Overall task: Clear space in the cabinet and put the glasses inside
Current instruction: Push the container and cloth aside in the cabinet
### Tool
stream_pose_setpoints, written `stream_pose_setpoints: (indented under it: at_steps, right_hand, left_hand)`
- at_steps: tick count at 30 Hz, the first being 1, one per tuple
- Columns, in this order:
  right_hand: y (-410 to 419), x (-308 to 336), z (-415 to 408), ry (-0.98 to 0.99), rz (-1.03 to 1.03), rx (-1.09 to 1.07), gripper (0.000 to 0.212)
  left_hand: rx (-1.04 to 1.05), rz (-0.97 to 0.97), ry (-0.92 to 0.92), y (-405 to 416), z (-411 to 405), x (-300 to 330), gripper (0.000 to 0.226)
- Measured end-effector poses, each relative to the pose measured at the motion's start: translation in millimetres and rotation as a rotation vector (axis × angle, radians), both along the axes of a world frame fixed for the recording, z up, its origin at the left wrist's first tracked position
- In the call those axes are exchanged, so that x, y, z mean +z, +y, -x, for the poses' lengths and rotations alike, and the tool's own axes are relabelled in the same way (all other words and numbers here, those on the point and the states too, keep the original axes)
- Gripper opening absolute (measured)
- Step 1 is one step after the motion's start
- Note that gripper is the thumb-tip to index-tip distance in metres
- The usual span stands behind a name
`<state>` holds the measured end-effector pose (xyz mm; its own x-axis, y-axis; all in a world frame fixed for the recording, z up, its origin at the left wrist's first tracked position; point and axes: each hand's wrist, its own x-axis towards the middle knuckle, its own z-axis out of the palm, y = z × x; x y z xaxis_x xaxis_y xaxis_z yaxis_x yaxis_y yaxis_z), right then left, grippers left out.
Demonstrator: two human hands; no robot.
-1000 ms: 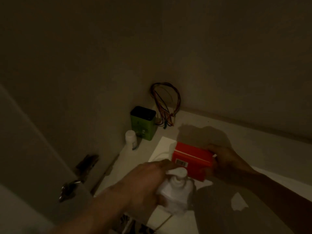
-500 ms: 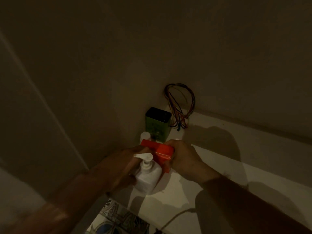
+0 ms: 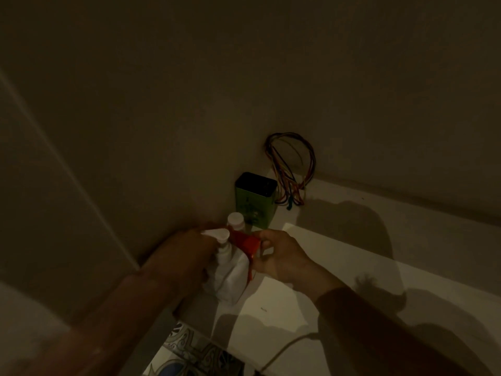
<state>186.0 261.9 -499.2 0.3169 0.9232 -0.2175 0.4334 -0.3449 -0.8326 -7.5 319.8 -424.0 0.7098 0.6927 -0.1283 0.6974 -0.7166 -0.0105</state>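
Now, step in hand: clearing space, judged from both hands pushing small items toward the back left corner of the cabinet shelf (image 3: 379, 240); no glasses are in view, so where they are cannot be told.
Cabinet shelf: pale, mostly bare on the right and front, with a thin cord (image 3: 282, 351) trailing over its front edge.
Doing it well: slide the items along the shelf rather than lifting them, keep them upright, and stop short of the things already in the corner so nothing tips.
Left hand (image 3: 195, 256): wrapped around the white pump bottle (image 3: 230, 278) from the left, fingers closed on its body as far as the dim light shows; the bottle stands tilted slightly.
Right hand (image 3: 279, 256): fingers pinched together on the red box (image 3: 246, 242), which touches the bottle's right shoulder.
Green tin (image 3: 254, 204): upright in the corner, just behind the hands.
Wire bundle (image 3: 292, 169): coloured loops against the back wall, just right of the tin; a snag risk if items are shoved too far.
Small white bottle (image 3: 235, 221): just in front of the tin, touching or nearly touching the red box; which, I cannot tell.
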Motion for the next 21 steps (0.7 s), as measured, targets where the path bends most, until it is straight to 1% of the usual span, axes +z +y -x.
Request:
stream_pose_setpoints:
  at_steps: [1,4,5,8,10,11,13,16,19,21]
  right_hand:
    - [-0.5,0.5,-1.0,0.017,-0.006,0.003,0.040]
    - [-2.3,1.6,-1.0,0.047,-0.008,0.006,0.038]
    - [-2.2,0.6,-0.5,0.052,-0.005,-0.001,0.039]
    - [-1.7,-1.5,1.4,0.064,0.002,-0.021,0.044]
    - [-1.1,-2.8,2.8,0.097,0.006,-0.033,0.048]
    - [-0.9,-3.4,2.8,0.101,0.014,-0.034,0.049]
    - [0.0,-4.6,2.5,0.062,0.019,-0.025,0.046]
    - [2.8,-4.8,3.5,0.056,0.032,-0.047,0.042]
    - [5.9,-8.9,5.3,0.072,0.020,-0.053,0.040]
    - [5.4,-8.0,5.6,0.079,0.009,-0.040,0.042]
  left_hand:
    - [0.010,0.026,-0.030,2.4,0.1,-0.8,0.024]
    - [-0.001,0.102,-0.131,6.9,2.5,-2.4,0.063]
    - [-0.012,0.092,-0.132,6.6,3.3,-2.1,0.069]
    - [0.013,0.072,-0.086,5.1,7.3,-9.0,0.072]
    - [0.072,0.117,-0.052,2.0,10.1,-11.3,0.080]
    - [0.098,0.148,-0.063,0.1,10.1,-11.5,0.087]
    - [0.138,0.142,-0.141,-6.7,8.0,-10.3,0.096]
    - [0.209,0.055,-0.157,-21.8,-0.9,-8.4,0.097]
    - [0.228,-0.078,-0.162,-26.5,-1.9,-17.0,0.086]
    - [0.232,-0.106,-0.171,-26.3,-0.2,-22.8,0.083]
